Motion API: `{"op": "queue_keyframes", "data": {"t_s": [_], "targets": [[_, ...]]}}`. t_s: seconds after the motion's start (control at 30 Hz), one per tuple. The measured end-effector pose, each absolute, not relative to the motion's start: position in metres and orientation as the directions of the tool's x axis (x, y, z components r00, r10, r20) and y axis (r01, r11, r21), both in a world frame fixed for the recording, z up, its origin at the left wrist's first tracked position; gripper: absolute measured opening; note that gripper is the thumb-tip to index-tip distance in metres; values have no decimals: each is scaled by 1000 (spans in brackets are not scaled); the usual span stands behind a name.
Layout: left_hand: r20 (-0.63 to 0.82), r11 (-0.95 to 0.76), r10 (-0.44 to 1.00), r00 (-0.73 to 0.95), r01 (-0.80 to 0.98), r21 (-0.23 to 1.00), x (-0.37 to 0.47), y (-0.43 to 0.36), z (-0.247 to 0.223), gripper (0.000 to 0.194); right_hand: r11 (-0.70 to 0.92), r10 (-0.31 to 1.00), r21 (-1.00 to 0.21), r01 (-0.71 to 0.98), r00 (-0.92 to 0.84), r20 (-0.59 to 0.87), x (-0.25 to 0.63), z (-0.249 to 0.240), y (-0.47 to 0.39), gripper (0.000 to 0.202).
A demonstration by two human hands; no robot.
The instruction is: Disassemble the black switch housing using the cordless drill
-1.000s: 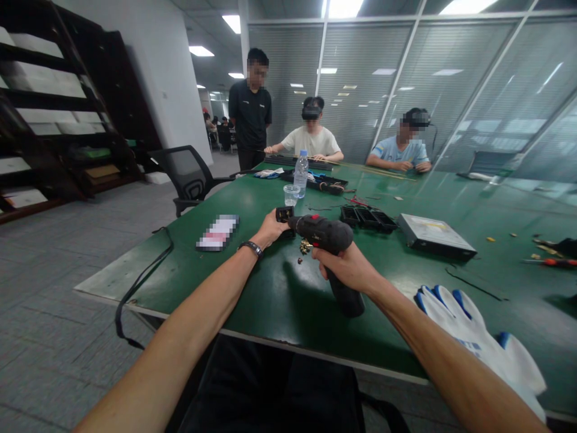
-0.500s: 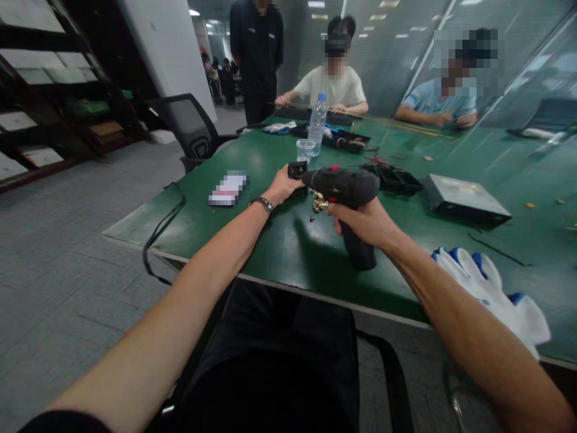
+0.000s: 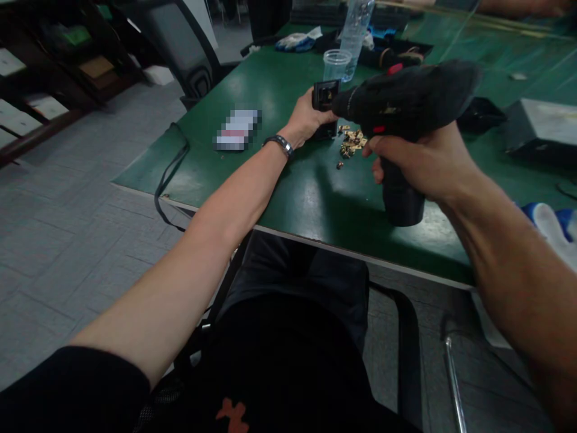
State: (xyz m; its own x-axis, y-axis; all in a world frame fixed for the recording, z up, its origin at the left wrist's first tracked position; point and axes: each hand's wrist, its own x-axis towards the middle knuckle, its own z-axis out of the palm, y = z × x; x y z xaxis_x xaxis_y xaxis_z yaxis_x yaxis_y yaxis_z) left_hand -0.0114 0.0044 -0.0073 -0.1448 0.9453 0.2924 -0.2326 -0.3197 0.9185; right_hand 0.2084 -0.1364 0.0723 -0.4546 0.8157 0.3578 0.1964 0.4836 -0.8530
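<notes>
My right hand (image 3: 419,156) is wrapped round the grip of a black cordless drill (image 3: 415,102) with red switches. The drill points left, its chuck close against a small black plastic part (image 3: 326,96). My left hand (image 3: 306,120), with a dark bracelet on its wrist, holds that black part upright on the green table; some of its fingers are hidden behind it. Whether the drill's tip touches the part I cannot tell. Just below the chuck lies a small heap of brass-coloured screws or fittings (image 3: 353,142), with one loose piece nearer the table edge.
A clear plastic cup (image 3: 336,65) and a water bottle (image 3: 356,39) stand behind the black part. A phone (image 3: 238,129) lies to the left. At the right are a metal-topped box (image 3: 543,123) and white-and-blue gloves (image 3: 552,222). An office chair (image 3: 180,48) stands beyond the left edge.
My view has tipped downward and come closer, so the people opposite are mostly out of sight. Both hands keep their hold on the drill and the black part.
</notes>
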Motion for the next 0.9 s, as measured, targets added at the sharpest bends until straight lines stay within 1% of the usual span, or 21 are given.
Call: {"op": "queue_keyframes", "data": {"t_s": [0.03,0.1,0.13,0.17,0.2,0.23,0.3,0.37,0.43,0.53,0.63,0.73,0.9], "targets": [[224,-266,962,-156,-350,898,-11,5,-7,17,488,814,-851,195,-454,363,208,73,-137,8],[61,-138,987,-151,-573,808,-11,6,-6,26,489,816,-848,202,-449,363,208,74,-137,9],[-1,-87,991,-135,-641,763,-11,6,-5,25,488,818,-849,204,-446,363,208,74,-137,9],[-29,-60,992,-122,-662,747,-11,6,-5,22,489,818,-848,204,-445,365,208,74,-137,9],[-20,-61,993,-120,-632,773,-11,6,-5,18,492,816,-847,202,-445,368,208,73,-137,9],[29,-94,992,-126,-547,832,-11,6,-5,16,496,813,-845,200,-447,372,208,73,-137,9],[191,-218,974,-125,-265,939,-12,5,-6,27,510,805,-836,200,-453,383,209,71,-136,9],[334,-337,938,-96,-24,941,-13,5,-9,43,518,800,-831,202,-458,387,210,70,-135,9],[419,-413,905,-74,81,907,-15,6,-11,48,508,802,-839,194,-461,379,211,70,-134,9],[457,-445,887,-65,139,885,-17,10,-14,46,474,817,-860,189,-460,349,211,72,-134,16],[453,-437,890,-56,186,880,-18,14,-16,51,462,823,-869,176,-450,346,209,73,-136,20],[457,-444,889,-37,180,878,-19,17,-16,57,471,817,-867,161,-452,359,209,74,-138,17],[388,-385,922,8,146,911,-18,16,-17,56,479,808,-863,161,-465,362,211,71,-135,12]]}}
